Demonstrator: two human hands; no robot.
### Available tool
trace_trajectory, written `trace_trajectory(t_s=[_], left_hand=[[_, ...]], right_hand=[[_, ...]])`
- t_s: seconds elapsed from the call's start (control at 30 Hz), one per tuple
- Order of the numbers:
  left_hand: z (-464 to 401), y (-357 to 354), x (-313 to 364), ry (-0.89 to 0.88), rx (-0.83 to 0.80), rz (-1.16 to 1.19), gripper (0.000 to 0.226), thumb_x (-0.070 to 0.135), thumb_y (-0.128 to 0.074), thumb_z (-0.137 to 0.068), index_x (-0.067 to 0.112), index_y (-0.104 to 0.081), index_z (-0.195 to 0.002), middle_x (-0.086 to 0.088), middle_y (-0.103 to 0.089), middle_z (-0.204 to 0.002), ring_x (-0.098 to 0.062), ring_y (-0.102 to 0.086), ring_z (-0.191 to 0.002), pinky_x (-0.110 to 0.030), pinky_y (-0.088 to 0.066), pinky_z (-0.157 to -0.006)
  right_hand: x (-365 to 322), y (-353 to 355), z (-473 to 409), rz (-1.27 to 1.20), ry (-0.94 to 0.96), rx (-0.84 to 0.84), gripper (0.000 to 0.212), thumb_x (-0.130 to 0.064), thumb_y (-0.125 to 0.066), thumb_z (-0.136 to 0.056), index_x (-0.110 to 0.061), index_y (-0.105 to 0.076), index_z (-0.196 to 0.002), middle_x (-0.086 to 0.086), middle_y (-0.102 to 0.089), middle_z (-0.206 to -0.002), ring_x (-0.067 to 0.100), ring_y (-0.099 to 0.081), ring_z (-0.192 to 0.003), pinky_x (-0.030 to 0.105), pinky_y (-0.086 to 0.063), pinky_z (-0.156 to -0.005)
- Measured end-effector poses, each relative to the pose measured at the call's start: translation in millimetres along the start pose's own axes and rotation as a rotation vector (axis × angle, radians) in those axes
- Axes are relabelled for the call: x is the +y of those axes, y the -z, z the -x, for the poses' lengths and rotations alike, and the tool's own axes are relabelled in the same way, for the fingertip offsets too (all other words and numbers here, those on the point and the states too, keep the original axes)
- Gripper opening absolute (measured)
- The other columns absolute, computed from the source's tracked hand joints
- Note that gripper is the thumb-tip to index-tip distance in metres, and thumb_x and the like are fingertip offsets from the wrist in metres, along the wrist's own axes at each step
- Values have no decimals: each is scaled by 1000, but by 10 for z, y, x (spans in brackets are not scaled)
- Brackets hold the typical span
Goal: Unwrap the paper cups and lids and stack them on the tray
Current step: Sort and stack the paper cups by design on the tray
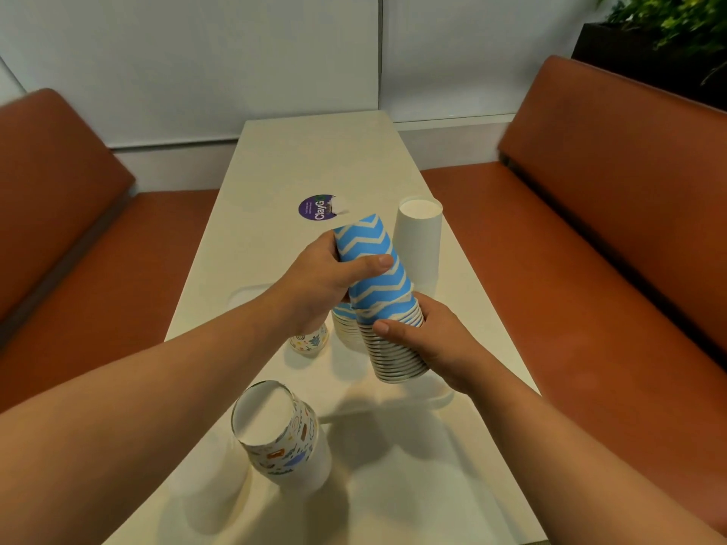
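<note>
Holding the blue zigzag cup stack (375, 285) tilted in the air above the middle of the table (299, 159), you have both hands on it. Your left hand (322, 285) grips the upper half, thumb across the front, fingers wrapped behind. Your right hand (429, 340) grips the lower end, fingers curled round the bare rolled rims.

- No wrapper is plain to see on this stack; I cannot tell if any film remains.
- Just behind it a second blue stack (346, 324) stands on the table, mostly hidden.
- A white cup stack (419, 238) stands upside down beyond your right hand.
- A patterned cup stack (281, 438) stands nearest you; a small patterned cup (310, 342) shows under your left wrist.
- A round purple sticker (316, 208) lies further up the table.
- The tray is hard to pick out against the white top; a faint raised edge shows near the left side.

Handling, as a judgement: light, thin paper, easily dented. Squeeze gently. Nested cups slide apart, so keep one hand low at the rims, the stiffest part, and set it down rims first.
</note>
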State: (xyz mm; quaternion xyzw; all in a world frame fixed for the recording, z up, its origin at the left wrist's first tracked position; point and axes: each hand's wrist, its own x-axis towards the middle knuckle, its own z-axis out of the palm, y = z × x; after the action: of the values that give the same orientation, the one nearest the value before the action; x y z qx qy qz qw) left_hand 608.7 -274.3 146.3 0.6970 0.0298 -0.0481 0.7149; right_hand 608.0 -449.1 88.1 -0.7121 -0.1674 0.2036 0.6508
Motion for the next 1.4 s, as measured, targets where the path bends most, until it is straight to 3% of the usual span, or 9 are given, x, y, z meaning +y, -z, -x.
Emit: trace_trajectory(t_s=[0.33,0.47,0.7,0.9,1.0,1.1,1.2,1.3,1.4], left_hand=[[-63,13,73,-49,46,53,40,9,-69,-87,6,-54,-124,-11,-71,-111,-26,-72,-97,-34,-58,-72],[-192,169,214,-149,138,25,46,11,-72,-86,2,-51,-126,-15,-69,-116,-27,-71,-100,-38,-58,-75],[-417,382,191,-338,308,-285,52,27,-86,-72,25,-50,-109,0,-67,-110,-14,-70,-97,-41,-59,-84],[-508,404,-71,-189,192,-410,77,45,-90,-61,25,-47,-121,5,-62,-119,-13,-64,-108,-41,-55,-93],[-467,403,-110,-137,216,-481,80,57,-80,-64,20,-45,-125,4,-55,-126,-17,-54,-120,-37,-49,-99],[-341,368,-2,-320,298,-490,65,69,-65,-72,24,-50,-117,3,-60,-120,-14,-56,-116,-33,-47,-100],[-173,197,106,-400,221,-421,60,62,-65,-69,23,-53,-114,0,-64,-112,-14,-63,-101,-29,-52,-90],[-85,43,111,-198,15,-358,70,54,-78,-64,33,-47,-123,2,-61,-118,-13,-65,-101,-33,-55,-90],[-76,17,75,-137,3,-352,59,29,-80,-79,33,-47,-129,0,-61,-120,-16,-65,-105,-41,-56,-92]], right_hand=[[124,72,32,95,-14,112,58,-52,-82,-56,-30,-67,-107,-11,-75,-100,9,-70,-93,34,-56,-88],[286,91,69,92,-63,154,67,-59,-81,-46,-27,-66,-103,-9,-75,-96,11,-71,-90,35,-57,-86],[398,118,94,12,-88,189,73,-59,-81,-44,-24,-64,-106,-6,-74,-99,12,-71,-91,26,-55,-77],[411,131,92,0,-75,189,76,-59,-82,-45,-22,-63,-110,-4,-74,-103,13,-71,-94,30,-57,-82],[393,150,98,-12,-64,189,75,-57,-82,-47,-21,-64,-110,-2,-74,-102,15,-71,-94,33,-58,-85],[368,147,81,-47,-54,181,72,-54,-83,-49,-18,-66,-109,2,-75,-102,21,-71,-95,39,-58,-87],[292,113,46,-87,-31,164,69,-52,-82,-51,-17,-67,-108,2,-75,-101,20,-71,-93,35,-56,-83],[204,79,7,-84,-8,118,69,-53,-79,-55,-16,-67,-112,4,-75,-104,22,-71,-97,34,-57,-85],[156,57,-4,-79,-5,79,78,-60,-83,-51,-16,-67,-113,5,-75,-106,25,-71,-99,37,-57,-88]])
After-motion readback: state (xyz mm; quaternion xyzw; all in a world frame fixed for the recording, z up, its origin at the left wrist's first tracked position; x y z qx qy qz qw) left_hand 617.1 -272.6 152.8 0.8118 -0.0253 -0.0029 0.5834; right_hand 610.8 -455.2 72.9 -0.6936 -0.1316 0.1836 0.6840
